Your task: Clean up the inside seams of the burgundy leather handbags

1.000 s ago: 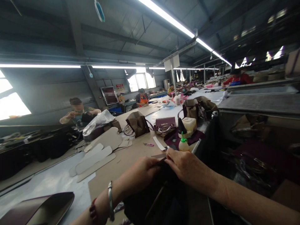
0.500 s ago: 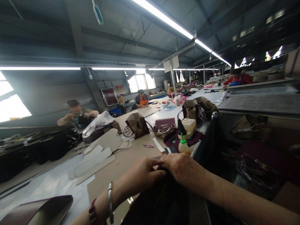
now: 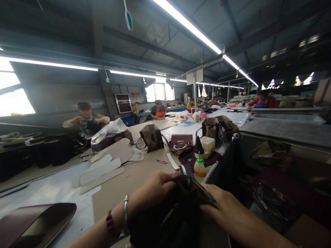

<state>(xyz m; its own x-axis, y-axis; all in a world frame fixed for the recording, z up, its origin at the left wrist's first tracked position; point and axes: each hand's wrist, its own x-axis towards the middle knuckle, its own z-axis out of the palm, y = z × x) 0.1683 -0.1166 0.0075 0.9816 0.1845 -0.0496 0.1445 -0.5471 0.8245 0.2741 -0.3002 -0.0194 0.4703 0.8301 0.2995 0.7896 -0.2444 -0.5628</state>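
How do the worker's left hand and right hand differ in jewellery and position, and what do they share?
The left hand has a silver bangle and a dark red bead bracelet near its wrist; the right hand shows no jewellery. The left hand is at the left side of the dark bag, the right hand at its right. Both hold its rim.

Left grip [image 3: 158, 188] and right grip [image 3: 220, 203] at a dark bag [image 3: 184, 210]; green-tipped bottle [image 3: 199, 168] just beyond

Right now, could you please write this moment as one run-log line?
left hand: gripping dark bag at rim; right hand: gripping same rim; beyond: upright green-tipped bottle, pink-handled tool
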